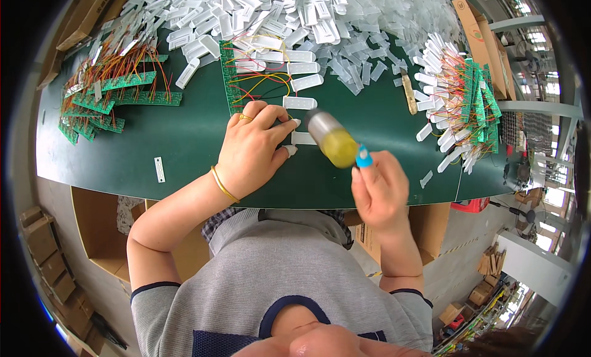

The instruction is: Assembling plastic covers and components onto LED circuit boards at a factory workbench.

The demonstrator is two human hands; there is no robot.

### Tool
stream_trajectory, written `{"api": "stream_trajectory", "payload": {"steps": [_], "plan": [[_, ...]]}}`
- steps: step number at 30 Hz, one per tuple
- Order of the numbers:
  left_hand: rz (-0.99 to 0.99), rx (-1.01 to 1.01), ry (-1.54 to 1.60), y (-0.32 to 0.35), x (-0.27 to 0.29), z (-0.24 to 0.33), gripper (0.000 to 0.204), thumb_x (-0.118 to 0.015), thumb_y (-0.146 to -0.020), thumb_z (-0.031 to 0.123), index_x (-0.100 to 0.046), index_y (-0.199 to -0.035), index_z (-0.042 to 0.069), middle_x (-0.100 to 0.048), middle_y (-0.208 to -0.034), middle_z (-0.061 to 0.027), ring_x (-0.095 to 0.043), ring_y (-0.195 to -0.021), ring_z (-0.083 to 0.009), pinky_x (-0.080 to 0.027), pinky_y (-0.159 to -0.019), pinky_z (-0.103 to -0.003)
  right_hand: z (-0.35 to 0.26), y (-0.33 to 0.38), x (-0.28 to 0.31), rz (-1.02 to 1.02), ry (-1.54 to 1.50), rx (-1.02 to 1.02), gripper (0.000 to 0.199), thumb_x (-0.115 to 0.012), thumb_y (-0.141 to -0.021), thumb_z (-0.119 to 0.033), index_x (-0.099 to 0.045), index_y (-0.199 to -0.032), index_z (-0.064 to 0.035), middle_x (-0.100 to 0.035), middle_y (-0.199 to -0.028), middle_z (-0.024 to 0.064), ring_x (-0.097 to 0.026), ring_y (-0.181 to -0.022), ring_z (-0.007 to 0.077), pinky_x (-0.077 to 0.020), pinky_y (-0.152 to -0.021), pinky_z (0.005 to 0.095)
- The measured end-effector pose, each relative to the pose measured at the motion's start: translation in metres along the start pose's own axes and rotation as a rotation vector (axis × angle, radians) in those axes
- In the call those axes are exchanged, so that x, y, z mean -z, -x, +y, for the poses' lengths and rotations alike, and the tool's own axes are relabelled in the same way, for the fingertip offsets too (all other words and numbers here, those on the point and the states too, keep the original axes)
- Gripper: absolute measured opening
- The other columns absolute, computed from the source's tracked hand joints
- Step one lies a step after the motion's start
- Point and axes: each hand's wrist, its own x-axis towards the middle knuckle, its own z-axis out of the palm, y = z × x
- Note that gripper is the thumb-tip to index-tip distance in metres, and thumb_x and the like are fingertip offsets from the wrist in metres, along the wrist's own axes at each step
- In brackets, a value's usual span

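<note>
My left hand (251, 149) rests on the dark green table (184, 147), fingers curled and pressing on a small white plastic cover piece (301, 137) next to a green circuit board (233, 80) with red and yellow wires. In my right hand (380, 190) is a small mallet (331, 141) with a yellow and grey head, gripped by its blue handle. The mallet's head is blurred and hovers just right of the left fingers, above the white piece.
A large heap of white plastic covers (295, 18) fills the far side. Stacks of wired green boards lie at the left (104, 92) and right (474, 104). Cardboard boxes (483, 40) stand at the table's ends and under its near edge.
</note>
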Motion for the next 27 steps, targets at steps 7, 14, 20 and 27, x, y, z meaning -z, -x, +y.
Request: {"api": "stream_trajectory", "payload": {"steps": [7, 14, 20, 27], "plan": [[-0.029, 0.055, 0.04, -0.001, -0.001, 0.002, 0.045, -0.087, -0.082, 0.016, -0.08, -0.126, 0.013, -0.066, -0.128, -0.0014, -0.058, -0.129, -0.0325, -0.05, -0.109, -0.05, 0.009, 0.032, -0.022, -0.102, 0.04, -0.138, 0.034, -0.076, -0.099, -0.005, -0.074, -0.133, -0.0036, -0.068, -0.091, 0.0093, -0.068, -0.077, 0.0288, -0.0569, -0.065, 0.0408], [-0.016, 0.016, 0.043, 0.0, 0.003, -0.002, 0.048, -0.088, -0.082, 0.016, -0.078, -0.128, 0.012, -0.067, -0.131, -0.0036, -0.058, -0.131, -0.034, -0.049, -0.109, -0.05, 0.026, 0.047, -0.016, -0.101, 0.087, -0.262, 0.016, -0.078, -0.098, -0.006, -0.078, -0.114, -0.0031, -0.07, -0.088, 0.0092, -0.068, -0.077, 0.0293, -0.0564, -0.064, 0.0416], [0.309, 0.201, -0.109, 0.008, 0.025, -0.02, 0.073, -0.087, -0.083, 0.014, -0.064, -0.152, 0.011, -0.065, -0.139, -0.0141, -0.056, -0.131, -0.0406, -0.046, -0.114, -0.05, 0.073, 0.057, 0.0, 0.089, 0.35, -0.36, 0.018, -0.079, -0.097, -0.006, -0.076, -0.114, -0.0012, -0.072, -0.108, 0.0111, -0.069, -0.101, 0.0337, -0.0573, -0.084, 0.0453], [0.319, 0.366, 0.208, 0.004, 0.02, -0.042, 0.085, -0.076, -0.085, -0.001, -0.049, -0.166, 0.01, -0.062, -0.101, -0.0092, -0.063, -0.081, -0.0254, -0.055, -0.076, -0.039, 0.074, -0.006, -0.015, 0.117, 0.133, -0.153, 0.031, -0.082, -0.093, -0.007, -0.072, -0.121, 0.0008, -0.073, -0.112, 0.0142, -0.069, -0.106, 0.0381, -0.056, -0.09, 0.0501]]}}
